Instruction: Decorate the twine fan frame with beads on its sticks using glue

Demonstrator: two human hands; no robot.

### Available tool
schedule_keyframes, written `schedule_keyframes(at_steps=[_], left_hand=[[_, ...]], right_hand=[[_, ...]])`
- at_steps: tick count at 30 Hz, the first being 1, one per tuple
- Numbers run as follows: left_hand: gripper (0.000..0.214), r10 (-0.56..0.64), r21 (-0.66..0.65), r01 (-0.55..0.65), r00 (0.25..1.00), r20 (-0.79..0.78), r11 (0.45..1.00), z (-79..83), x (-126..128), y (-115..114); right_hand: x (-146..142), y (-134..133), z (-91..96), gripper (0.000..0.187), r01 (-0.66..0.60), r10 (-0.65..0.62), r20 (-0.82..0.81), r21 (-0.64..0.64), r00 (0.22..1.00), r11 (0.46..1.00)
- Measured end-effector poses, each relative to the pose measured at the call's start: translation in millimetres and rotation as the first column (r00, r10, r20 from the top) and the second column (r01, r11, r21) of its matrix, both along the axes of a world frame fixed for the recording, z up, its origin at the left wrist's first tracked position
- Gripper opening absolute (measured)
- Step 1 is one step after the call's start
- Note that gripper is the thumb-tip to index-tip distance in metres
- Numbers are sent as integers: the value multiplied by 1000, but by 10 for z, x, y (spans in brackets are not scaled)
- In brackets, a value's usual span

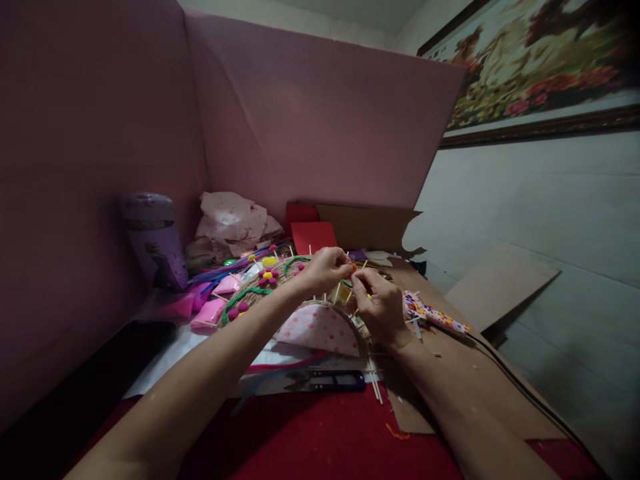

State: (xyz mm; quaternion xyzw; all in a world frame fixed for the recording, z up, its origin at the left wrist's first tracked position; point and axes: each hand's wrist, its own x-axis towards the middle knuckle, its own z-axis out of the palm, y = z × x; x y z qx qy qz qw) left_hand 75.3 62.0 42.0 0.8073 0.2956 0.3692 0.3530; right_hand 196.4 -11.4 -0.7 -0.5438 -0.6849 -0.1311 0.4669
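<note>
My left hand [327, 270] reaches over a twine-wrapped arch [257, 300], its fingertips pinched at a small orange piece [354, 268]. Close beside it my right hand [379, 300] is closed too, thumb and finger meeting at the same orange piece. What the piece is made of is too small to tell. Pink flowers with yellow centres [269, 275] and green wavy strips [247, 293] decorate the arch, and thin sticks jut from its edges. White cloth with pink dots [320, 327] fills the inner half-round. My forearms and hands cover part of the arch's right side.
Thread snips [337, 381] lie in front on the red cloth [300, 433]. A flower-patterned glue gun-like tool [435, 312] with a black cord rests on cardboard [480, 380] at right. Pink packets [209, 313] and a purple container [155, 240] stand left; pink panels rise behind.
</note>
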Motion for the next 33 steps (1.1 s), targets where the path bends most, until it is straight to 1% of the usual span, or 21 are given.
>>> schedule_keyframes(at_steps=[2, 3, 4, 5, 6, 7, 8, 10, 12, 14, 15, 16, 18, 20, 21, 22, 24, 26, 28, 30, 33], left_hand=[[5, 37, 154, -22, 994, -99, 988, 9, -29, 23], [5, 28, 183, -2, 990, -142, 983, 20, -48, 25], [5, -3, 173, 34, 985, -173, 984, 33, -68, 22], [5, -60, 122, 84, 980, -187, 989, 47, -87, 14], [7, -138, 38, 147, 975, -177, 988, 60, -106, 3], [10, -226, -67, 219, 964, -138, 973, 71, -121, -9], [13, -311, -176, 295, 948, -73, 939, 77, -132, -20], [19, -426, -337, 434, 899, 102, 836, 74, -136, -40], [22, -445, -396, 521, 853, 273, 756, 48, -113, -49], [23, -409, -408, 547, 830, 380, 731, 6, -69, -51], [24, -383, -408, 536, 833, 400, 739, -16, -42, -50], [25, -350, -403, 507, 846, 403, 762, -36, -15, -50], [24, -271, -351, 406, 887, 373, 844, -66, 36, -51], [18, -187, -224, 266, 928, 323, 938, -78, 74, -59], [14, -151, -138, 198, 944, 292, 970, -78, 85, -66], [10, -123, -52, 141, 958, 258, 989, -75, 91, -75], [6, -78, 81, 63, 976, 203, 995, -63, 90, -95], [6, -49, 144, 23, 982, 180, 989, -51, 78, -112], [7, -47, 155, 18, 981, 188, 988, -50, 61, -114], [8, -69, 131, 43, 976, 206, 990, -65, 43, -97], [11, -90, 79, 73, 968, 233, 994, -112, 3, -58]], right_hand=[[27, -3, 26, 16, -2, 2, 28, 15, 1000, 1000], [45, 0, 40, 15, -12, 12, 8, 21, 1000, 1000], [64, 7, 52, 14, -24, 25, -37, 26, 999, 999], [85, 17, 64, 14, -43, 45, -105, 28, 993, 999], [105, 29, 74, 15, -70, 74, -189, 26, 979, 997], [124, 44, 82, 15, -109, 111, -280, 23, 954, 994], [139, 59, 87, 16, -156, 153, -368, 21, 917, 987], [150, 86, 90, 18, -255, 233, -517, 28, 824, 966], [132, 103, 80, 19, -321, 274, -616, 37, 738, 946], [88, 108, 56, 19, -346, 282, -671, 41, 686, 937], [62, 106, 40, 19, -351, 284, -680, 43, 676, 936], [35, 103, 23, 18, -352, 290, -676, 48, 678, 935], [-7, 95, -10, 17, -344, 296, -645, 55, 704, 937], [-30, 85, -34, 16, -333, 286, -629, 46, 723, 942], [-35, 80, -39, 17, -335, 280, -635, 36, 719, 941], [-36, 75, -41, 17, -343, 280, -647, 30, 709, 939], [-32, 67, -35, 19, -366, 290, -659, 24, 694, 930], [-27, 64, -22, 21, -389, 310, -661, 30, 683, 921], [-22, 71, -14, 21, -401, 321, -671, 39, 668, 915], [-18, 87, -19, 21, -404, 320, -676, 35, 664, 914], [-11, 116, -47, 22, -392, 308, -616, -2, 725, 920]])
